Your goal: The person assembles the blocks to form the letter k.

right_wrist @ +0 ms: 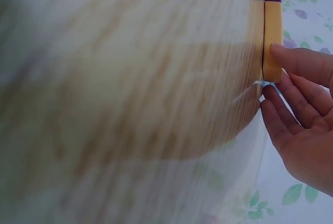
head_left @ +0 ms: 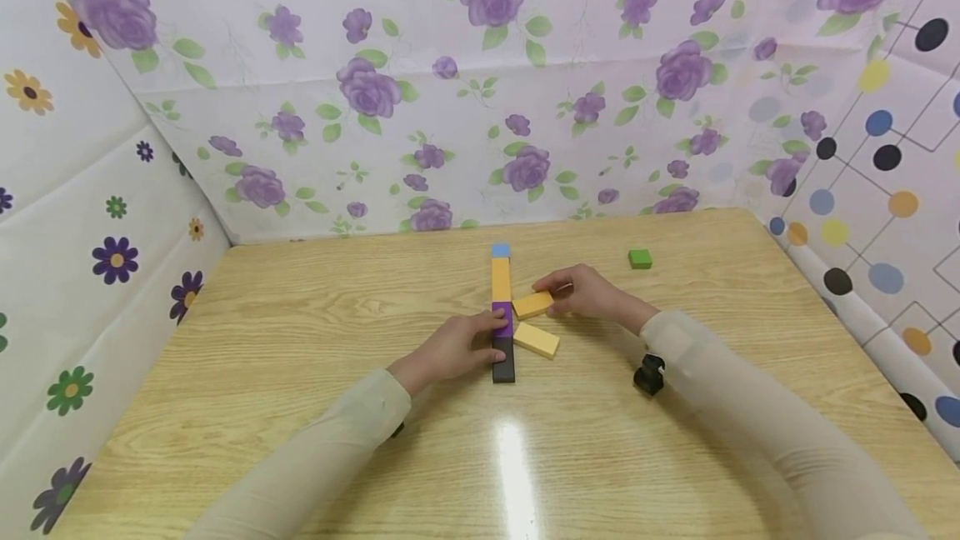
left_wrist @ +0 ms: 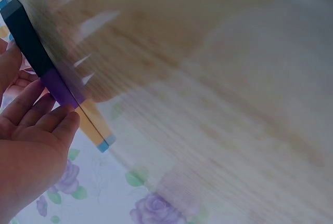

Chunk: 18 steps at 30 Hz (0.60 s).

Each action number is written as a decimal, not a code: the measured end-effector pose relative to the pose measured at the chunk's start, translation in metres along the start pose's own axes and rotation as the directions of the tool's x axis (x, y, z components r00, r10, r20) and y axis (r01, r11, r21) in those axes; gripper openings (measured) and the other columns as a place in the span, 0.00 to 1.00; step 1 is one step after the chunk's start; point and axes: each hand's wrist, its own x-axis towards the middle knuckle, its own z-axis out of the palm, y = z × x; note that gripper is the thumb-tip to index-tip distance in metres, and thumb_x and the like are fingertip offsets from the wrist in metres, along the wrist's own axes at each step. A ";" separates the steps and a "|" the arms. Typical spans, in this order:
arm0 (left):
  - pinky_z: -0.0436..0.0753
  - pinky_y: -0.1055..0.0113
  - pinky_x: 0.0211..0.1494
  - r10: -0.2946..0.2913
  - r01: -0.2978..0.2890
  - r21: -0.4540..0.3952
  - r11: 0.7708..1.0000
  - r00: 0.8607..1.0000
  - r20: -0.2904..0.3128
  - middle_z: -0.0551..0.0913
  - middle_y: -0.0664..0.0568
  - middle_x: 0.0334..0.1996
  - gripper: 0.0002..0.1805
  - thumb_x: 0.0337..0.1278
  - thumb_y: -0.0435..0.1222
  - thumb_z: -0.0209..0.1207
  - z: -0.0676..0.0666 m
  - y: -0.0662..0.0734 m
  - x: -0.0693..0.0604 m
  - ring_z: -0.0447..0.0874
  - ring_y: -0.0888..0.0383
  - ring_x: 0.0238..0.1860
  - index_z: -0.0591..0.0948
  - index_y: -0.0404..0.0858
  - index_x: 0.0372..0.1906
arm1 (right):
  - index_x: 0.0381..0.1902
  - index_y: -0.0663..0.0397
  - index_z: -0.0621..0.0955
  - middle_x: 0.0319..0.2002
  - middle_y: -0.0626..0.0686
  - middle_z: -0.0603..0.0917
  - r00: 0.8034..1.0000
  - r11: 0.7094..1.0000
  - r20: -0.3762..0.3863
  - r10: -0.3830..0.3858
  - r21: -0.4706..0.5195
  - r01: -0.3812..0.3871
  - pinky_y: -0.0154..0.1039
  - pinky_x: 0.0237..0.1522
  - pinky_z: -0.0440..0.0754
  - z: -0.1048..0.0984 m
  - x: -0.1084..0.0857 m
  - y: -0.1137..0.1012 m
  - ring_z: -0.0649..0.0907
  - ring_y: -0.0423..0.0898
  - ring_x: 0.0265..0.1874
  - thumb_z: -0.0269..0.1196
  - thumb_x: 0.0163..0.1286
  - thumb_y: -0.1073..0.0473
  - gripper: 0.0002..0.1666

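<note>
A straight row of blocks lies on the table: a blue block point(head_left: 500, 250) farthest away, then an orange-yellow block point(head_left: 501, 279), a purple block point(head_left: 507, 328) and a black block point(head_left: 503, 370) nearest. My left hand point(head_left: 452, 346) touches the row from the left, fingers at the purple block and thumb at the black one. In the left wrist view its fingers point(left_wrist: 63, 122) look fairly straight. From the right, my right hand point(head_left: 588, 292) pinches a loose orange block point(head_left: 532, 304) at its right end. A pale yellow block point(head_left: 537, 340) lies slantwise just nearer, right of the row.
A small green block point(head_left: 640, 259) sits at the back right of the wooden table point(head_left: 337, 298). Flowered sheets point(head_left: 420, 157) rise behind the table, with a dotted sheet point(head_left: 862, 190) on the right. A bright reflection shows on the near tabletop.
</note>
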 end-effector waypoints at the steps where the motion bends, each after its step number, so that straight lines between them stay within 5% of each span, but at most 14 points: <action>1: 0.64 0.57 0.71 0.000 0.000 0.002 1.000 1.000 0.000 0.70 0.44 0.66 0.31 0.60 0.42 0.63 0.000 0.000 0.000 0.65 0.49 0.68 0.70 0.37 0.67 | 0.54 0.57 0.82 0.54 0.56 0.82 1.000 1.000 0.000 0.005 0.003 -0.005 0.44 0.57 0.78 0.000 0.000 0.000 0.79 0.53 0.55 0.70 0.58 0.68 0.24; 18: 0.62 0.58 0.72 0.000 0.000 -0.017 1.000 1.000 0.006 0.66 0.49 0.69 0.31 0.60 0.42 0.63 -0.001 0.003 -0.001 0.62 0.50 0.70 0.71 0.35 0.66 | 0.58 0.62 0.78 0.55 0.59 0.81 0.997 0.998 -0.058 -0.053 -0.018 0.052 0.48 0.57 0.79 -0.019 -0.006 0.011 0.79 0.55 0.54 0.66 0.65 0.61 0.23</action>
